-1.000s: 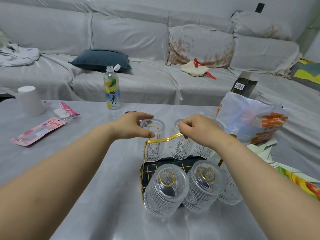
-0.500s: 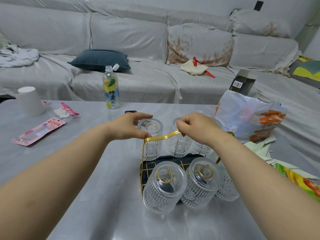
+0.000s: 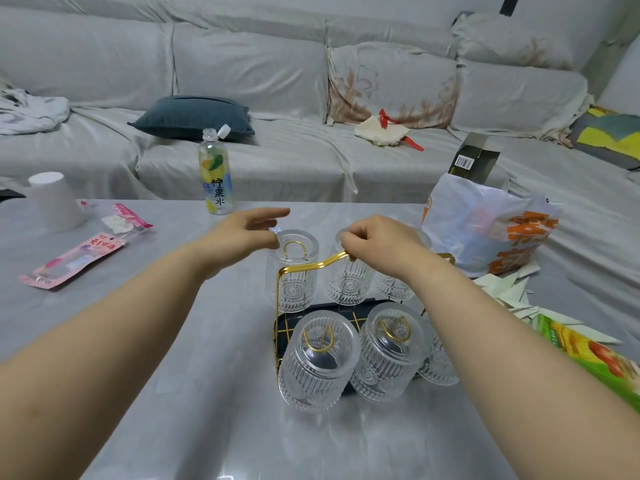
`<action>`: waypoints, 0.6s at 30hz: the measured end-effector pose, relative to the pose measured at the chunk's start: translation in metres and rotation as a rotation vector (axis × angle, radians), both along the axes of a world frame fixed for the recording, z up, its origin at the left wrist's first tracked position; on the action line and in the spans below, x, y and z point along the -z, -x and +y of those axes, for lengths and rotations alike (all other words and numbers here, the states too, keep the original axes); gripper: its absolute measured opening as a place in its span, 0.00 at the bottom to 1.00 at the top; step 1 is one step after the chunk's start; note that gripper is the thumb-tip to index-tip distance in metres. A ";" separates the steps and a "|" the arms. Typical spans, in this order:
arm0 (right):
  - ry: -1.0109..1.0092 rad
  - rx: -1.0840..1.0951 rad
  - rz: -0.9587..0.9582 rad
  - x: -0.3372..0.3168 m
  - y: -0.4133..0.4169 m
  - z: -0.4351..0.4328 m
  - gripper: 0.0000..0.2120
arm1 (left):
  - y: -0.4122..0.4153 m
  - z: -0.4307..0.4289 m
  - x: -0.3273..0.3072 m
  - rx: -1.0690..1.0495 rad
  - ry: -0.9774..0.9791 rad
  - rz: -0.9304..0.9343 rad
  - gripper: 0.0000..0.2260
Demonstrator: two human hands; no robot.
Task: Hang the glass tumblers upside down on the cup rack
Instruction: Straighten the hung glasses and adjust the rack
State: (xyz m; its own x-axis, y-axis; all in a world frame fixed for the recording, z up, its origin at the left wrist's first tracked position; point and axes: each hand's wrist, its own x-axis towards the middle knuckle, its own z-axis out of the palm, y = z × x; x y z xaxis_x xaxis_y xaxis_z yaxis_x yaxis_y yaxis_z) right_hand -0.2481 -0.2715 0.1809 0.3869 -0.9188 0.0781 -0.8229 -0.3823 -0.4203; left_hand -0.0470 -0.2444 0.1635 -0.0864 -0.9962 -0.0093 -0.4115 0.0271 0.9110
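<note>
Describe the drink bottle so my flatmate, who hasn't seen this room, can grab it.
On the grey table before the sofa, look along the far edge, beyond the cup rack. The bottle stands upright there, alone. It is the only clear plastic one, with a lemon label and its white cap flipped open.

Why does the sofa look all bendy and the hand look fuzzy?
In the head view, the wide-angle lens bows the sofa and stretches both forearms near the bottom corners; the left hand is smeared by motion blur; the right hand on the gold rack handle looks sharper; soft glare sits on the grey table.
</note>
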 end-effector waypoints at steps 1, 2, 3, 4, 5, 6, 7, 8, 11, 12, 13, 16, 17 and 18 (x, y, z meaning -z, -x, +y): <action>-0.002 0.004 -0.005 0.000 0.000 0.000 0.15 | 0.001 0.005 -0.003 -0.011 0.019 0.022 0.22; -0.003 0.011 -0.014 0.000 0.000 0.000 0.15 | 0.003 0.010 -0.005 -0.018 0.042 0.030 0.22; 0.003 0.015 -0.026 0.001 0.000 0.001 0.15 | 0.005 0.016 -0.006 -0.029 0.070 0.031 0.21; 0.014 0.016 -0.035 0.001 0.000 0.001 0.15 | 0.008 0.022 -0.007 -0.048 0.103 0.030 0.20; 0.025 0.013 -0.038 0.001 0.000 0.003 0.14 | 0.012 0.029 -0.008 -0.077 0.142 0.026 0.19; 0.033 0.010 -0.038 0.000 -0.001 0.004 0.13 | 0.016 0.036 -0.008 -0.111 0.185 0.013 0.18; 0.037 0.007 -0.043 0.000 -0.001 0.006 0.11 | 0.020 0.043 -0.008 -0.141 0.234 -0.027 0.16; 0.036 0.002 -0.055 -0.001 0.000 0.007 0.10 | 0.023 0.051 -0.007 -0.156 0.280 -0.096 0.15; 0.072 -0.027 -0.152 -0.005 0.007 0.015 0.13 | 0.034 0.069 -0.002 -0.089 0.347 -0.298 0.14; 0.133 -0.030 -0.188 -0.008 0.012 0.021 0.14 | 0.037 0.073 -0.001 -0.061 0.340 -0.347 0.15; 0.199 -0.039 -0.221 -0.011 0.017 0.030 0.13 | 0.041 0.075 0.000 -0.050 0.328 -0.397 0.15; 0.166 -0.119 -0.283 -0.018 0.032 0.061 0.08 | 0.050 0.074 0.000 -0.056 0.300 -0.519 0.16; 0.082 -0.169 -0.247 -0.018 0.034 0.072 0.07 | 0.051 0.072 -0.001 -0.059 0.295 -0.531 0.16; 0.008 -0.218 -0.169 -0.018 0.036 0.083 0.08 | 0.051 0.069 -0.002 -0.068 0.288 -0.541 0.16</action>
